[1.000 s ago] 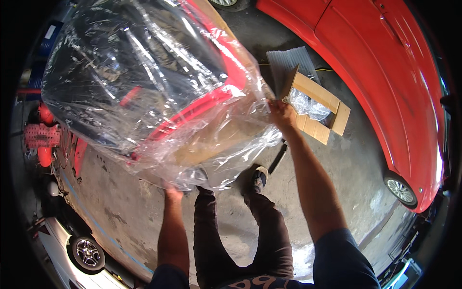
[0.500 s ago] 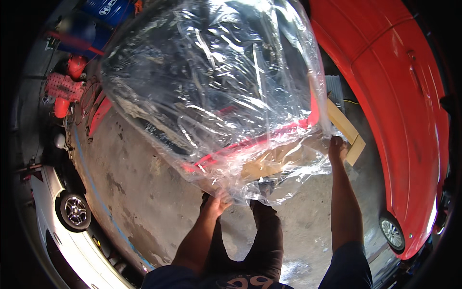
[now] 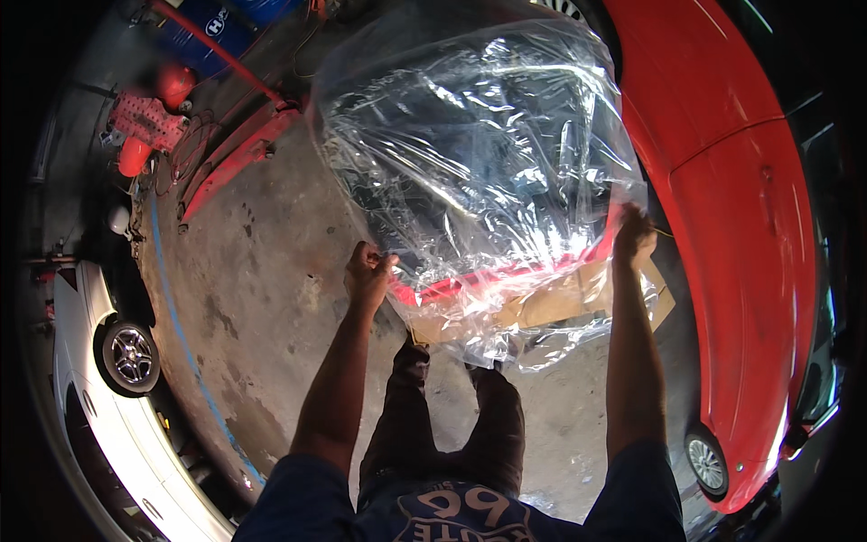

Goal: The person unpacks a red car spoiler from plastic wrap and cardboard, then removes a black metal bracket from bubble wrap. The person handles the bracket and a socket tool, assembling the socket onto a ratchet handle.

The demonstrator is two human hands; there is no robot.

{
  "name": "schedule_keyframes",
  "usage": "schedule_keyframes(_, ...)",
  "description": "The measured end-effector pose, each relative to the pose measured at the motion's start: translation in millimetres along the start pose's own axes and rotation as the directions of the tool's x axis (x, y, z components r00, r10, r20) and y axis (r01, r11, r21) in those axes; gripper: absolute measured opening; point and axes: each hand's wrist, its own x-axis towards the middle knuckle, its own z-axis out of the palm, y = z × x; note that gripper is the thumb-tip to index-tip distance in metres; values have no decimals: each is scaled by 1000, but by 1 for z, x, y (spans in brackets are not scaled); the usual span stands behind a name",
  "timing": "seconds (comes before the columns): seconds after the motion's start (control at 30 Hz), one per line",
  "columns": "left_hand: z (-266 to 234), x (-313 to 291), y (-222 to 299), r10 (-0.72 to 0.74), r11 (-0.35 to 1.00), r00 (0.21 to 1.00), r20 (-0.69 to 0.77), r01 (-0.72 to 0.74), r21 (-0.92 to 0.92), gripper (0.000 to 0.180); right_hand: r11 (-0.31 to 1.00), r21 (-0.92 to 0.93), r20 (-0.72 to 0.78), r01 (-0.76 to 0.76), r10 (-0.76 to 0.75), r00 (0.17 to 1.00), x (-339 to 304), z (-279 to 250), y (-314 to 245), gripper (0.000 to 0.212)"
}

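A large, dark panel with a red edge (image 3: 524,279) lies under a wrinkled clear plastic sheet (image 3: 488,172) in front of me. My left hand (image 3: 368,275) is closed at the near left border of the sheet, its fingers pinching the plastic. At the right border my right hand (image 3: 635,239) is closed on the sheet beside the red edge. Brown cardboard (image 3: 551,298) shows through the loose near end of the plastic, and a piece of it sticks out below my right hand.
A red car (image 3: 731,181) stands close along the right side. On the left is a white car (image 3: 117,425). A red floor jack (image 3: 230,163) with a long handle lies at the far left, near blue drums (image 3: 209,41). A blue line (image 3: 185,348) runs along the concrete floor.
Both hands have moved farther from me along the sheet's sides, the left one also leftward. The view has shifted, and more of the floor jack shows.
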Motion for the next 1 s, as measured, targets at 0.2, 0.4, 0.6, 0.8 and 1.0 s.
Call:
schedule_keyframes(0.2,-73,23,-12,-100,988,995,-28,96,-120,22,573,692,360,-439,254,898,44,1,-64,34)
schedule_keyframes(0.4,-51,56,-32,-620,564,781,80,514,-647,30,992,27,-56,123,-122,991,7,-24,-1,45)
schedule_keyframes(0.6,-10,28,-85,-669,476,619,411,782,-402,46,144,552,361,-821,846,391,-208,-19,75,54)
schedule_keyframes(0.8,17,-37,-97,-702,423,417,577,896,-132,28,-548,214,672,-809,683,-285,-261,10,101,38)
schedule_keyframes(1.0,-34,-6,-100,-690,278,397,605,917,-284,17,36,-187,143,-982,990,9,-272,-1,88,35)
